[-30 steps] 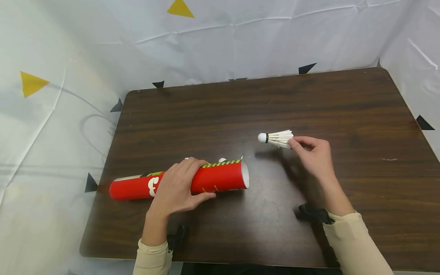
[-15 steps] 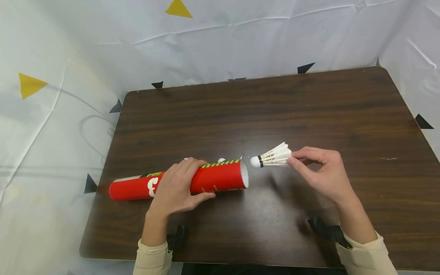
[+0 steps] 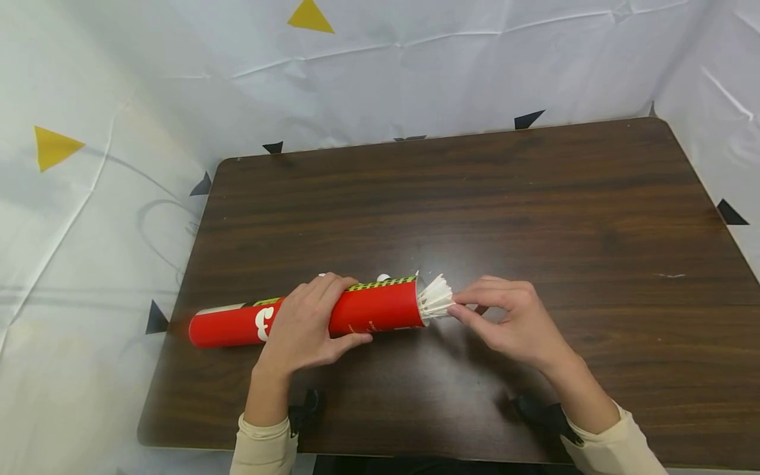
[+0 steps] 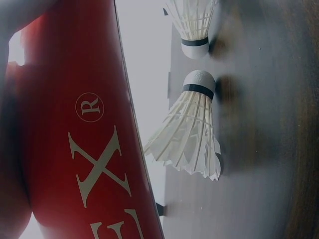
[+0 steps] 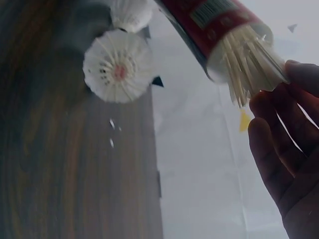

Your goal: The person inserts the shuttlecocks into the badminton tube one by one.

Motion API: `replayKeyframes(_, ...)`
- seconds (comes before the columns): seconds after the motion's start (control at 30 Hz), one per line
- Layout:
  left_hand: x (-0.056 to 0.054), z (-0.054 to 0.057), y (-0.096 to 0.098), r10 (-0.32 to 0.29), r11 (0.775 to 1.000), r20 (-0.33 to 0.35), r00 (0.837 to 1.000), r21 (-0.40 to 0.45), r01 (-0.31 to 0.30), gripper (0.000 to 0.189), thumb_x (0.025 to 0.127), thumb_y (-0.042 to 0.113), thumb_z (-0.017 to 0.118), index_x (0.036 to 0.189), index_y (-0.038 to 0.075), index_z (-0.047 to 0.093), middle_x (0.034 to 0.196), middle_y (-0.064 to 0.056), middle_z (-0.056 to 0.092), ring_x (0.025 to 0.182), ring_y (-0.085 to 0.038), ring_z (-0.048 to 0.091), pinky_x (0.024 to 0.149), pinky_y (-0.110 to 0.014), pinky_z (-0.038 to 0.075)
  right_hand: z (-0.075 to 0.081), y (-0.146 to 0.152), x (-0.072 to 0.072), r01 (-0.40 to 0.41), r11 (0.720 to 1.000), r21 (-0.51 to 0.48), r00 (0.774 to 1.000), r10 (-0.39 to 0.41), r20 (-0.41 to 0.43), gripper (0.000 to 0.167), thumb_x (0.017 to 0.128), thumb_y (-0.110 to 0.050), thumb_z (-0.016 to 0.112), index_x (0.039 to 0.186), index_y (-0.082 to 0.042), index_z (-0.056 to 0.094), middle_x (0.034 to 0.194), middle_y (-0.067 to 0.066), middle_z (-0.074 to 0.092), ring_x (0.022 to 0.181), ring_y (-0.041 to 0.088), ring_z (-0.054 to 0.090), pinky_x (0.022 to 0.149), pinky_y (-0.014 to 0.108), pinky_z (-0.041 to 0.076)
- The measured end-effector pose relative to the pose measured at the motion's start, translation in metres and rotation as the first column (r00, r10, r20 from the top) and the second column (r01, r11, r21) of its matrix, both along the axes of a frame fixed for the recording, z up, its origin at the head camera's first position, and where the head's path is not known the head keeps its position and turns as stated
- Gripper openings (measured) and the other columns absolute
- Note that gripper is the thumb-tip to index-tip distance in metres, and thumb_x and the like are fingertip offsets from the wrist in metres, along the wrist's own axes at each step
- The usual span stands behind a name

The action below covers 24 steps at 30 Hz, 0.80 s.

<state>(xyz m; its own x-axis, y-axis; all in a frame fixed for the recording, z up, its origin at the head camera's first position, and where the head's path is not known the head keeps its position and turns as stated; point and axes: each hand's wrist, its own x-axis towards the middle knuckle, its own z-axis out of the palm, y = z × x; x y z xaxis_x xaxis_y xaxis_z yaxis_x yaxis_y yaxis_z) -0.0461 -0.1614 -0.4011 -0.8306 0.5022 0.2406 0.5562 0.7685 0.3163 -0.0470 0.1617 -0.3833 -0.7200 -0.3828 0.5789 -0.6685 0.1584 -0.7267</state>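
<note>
My left hand [image 3: 309, 323] grips a red cardboard tube [image 3: 380, 309] around its middle, the tube lying across the left half of the table with its open mouth to the right. In that mouth a shuttlecock [image 3: 436, 298] sits cork end inside, its feather skirt sticking out. My right hand [image 3: 510, 316] pinches the edge of those feathers between thumb and fingertips, clearer in the right wrist view beside the skirt [image 5: 251, 67]. Behind the tube lie more shuttlecocks, mostly hidden in the head view; the left wrist view shows one whole shuttlecock [image 4: 192, 124] and part of another shuttlecock [image 4: 194, 25].
The dark wood table [image 3: 475, 191] is backed by white sheeting [image 3: 404, 79] with yellow and black triangles. Small white bits [image 5: 111, 132] lie on the wood near the shuttlecocks. The tube's closed end is close to the table's left edge.
My right hand has brought the shuttlecock left and toward me, and its cork has gone into the tube's mouth. The left hand and tube have stayed in place.
</note>
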Motion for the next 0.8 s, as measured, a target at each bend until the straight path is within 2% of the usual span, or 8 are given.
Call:
replayKeyframes(0.17, 0.0, -0.001, 0.0, -0.002, 1.0, -0.001, 1.0, 0.003, 0.002, 0.076, 0.071, 0.066, 0.073, 0.126, 0.017, 0.055, 0.114, 0.002, 0.062, 0.095, -0.017, 0.059, 0.082, -0.041, 0.052, -0.003, -0.011, 0.001, -0.04, 0.997, 0.059, 0.999, 0.039, 0.005, 0.027, 0.071, 0.006, 0.081, 0.093, -0.01, 0.077, 0.087, -0.005, 0.071, 0.076, 0.01, 0.062, 0.066, 0.025, 0.051)
replayKeyframes(0.3, 0.0, -0.001, 0.0, -0.004, 1.0, -0.001, 1.0, 0.004, 0.004, 0.076, 0.071, 0.067, 0.072, 0.127, 0.017, 0.055, 0.114, 0.002, 0.062, 0.094, -0.017, 0.059, 0.081, -0.041, 0.052, -0.006, -0.018, -0.001, -0.059, 0.99, 0.125, 0.998, 0.056, 0.026, 0.023, 0.076, -0.001, 0.081, 0.098, -0.01, 0.078, 0.091, -0.005, 0.072, 0.082, 0.011, 0.064, 0.073, 0.022, 0.052)
replayKeyframes(0.4, 0.0, -0.001, 0.0, -0.005, 1.0, 0.0, 1.0, 0.007, 0.005, 0.076, 0.071, 0.066, 0.073, 0.126, 0.017, 0.055, 0.113, 0.002, 0.062, 0.094, -0.017, 0.059, 0.081, -0.041, 0.052, -0.007, -0.021, -0.003, -0.084, 0.982, 0.169, 0.996, 0.081, 0.023, 0.024, 0.077, -0.001, 0.08, 0.099, -0.01, 0.078, 0.091, -0.003, 0.072, 0.083, 0.012, 0.064, 0.074, 0.022, 0.052)
replayKeyframes(0.57, 0.0, -0.001, 0.001, -0.008, 1.0, -0.001, 1.0, 0.007, 0.008, 0.076, 0.071, 0.066, 0.073, 0.127, 0.017, 0.055, 0.113, 0.002, 0.062, 0.094, -0.017, 0.059, 0.081, -0.041, 0.052, -0.01, -0.026, -0.011, -0.148, 0.968, 0.203, 0.989, 0.146, 0.022, 0.023, 0.077, 0.003, 0.078, 0.096, -0.011, 0.077, 0.09, -0.003, 0.072, 0.084, 0.012, 0.064, 0.073, 0.028, 0.054)
replayKeyframes(0.7, 0.0, -0.002, 0.001, -0.008, 1.0, -0.004, 1.0, 0.006, 0.008, 0.076, 0.071, 0.065, 0.074, 0.126, 0.017, 0.055, 0.113, 0.002, 0.061, 0.093, -0.017, 0.059, 0.081, -0.041, 0.052, -0.012, -0.029, -0.016, -0.193, 0.959, 0.207, 0.981, 0.186, 0.053, 0.023, 0.078, 0.004, 0.077, 0.093, -0.012, 0.077, 0.088, -0.005, 0.071, 0.082, 0.011, 0.063, 0.074, 0.029, 0.054)
replayKeyframes(0.8, 0.001, -0.002, 0.001, -0.012, 1.0, 0.0, 1.0, 0.003, 0.012, 0.076, 0.071, 0.065, 0.074, 0.126, 0.017, 0.055, 0.113, 0.002, 0.061, 0.093, -0.017, 0.059, 0.081, -0.041, 0.052, -0.013, -0.033, -0.02, -0.221, 0.951, 0.216, 0.975, 0.209, 0.076, 0.021, 0.079, 0.007, 0.072, 0.082, -0.014, 0.073, 0.08, -0.007, 0.066, 0.076, 0.01, 0.059, 0.07, 0.027, 0.051)
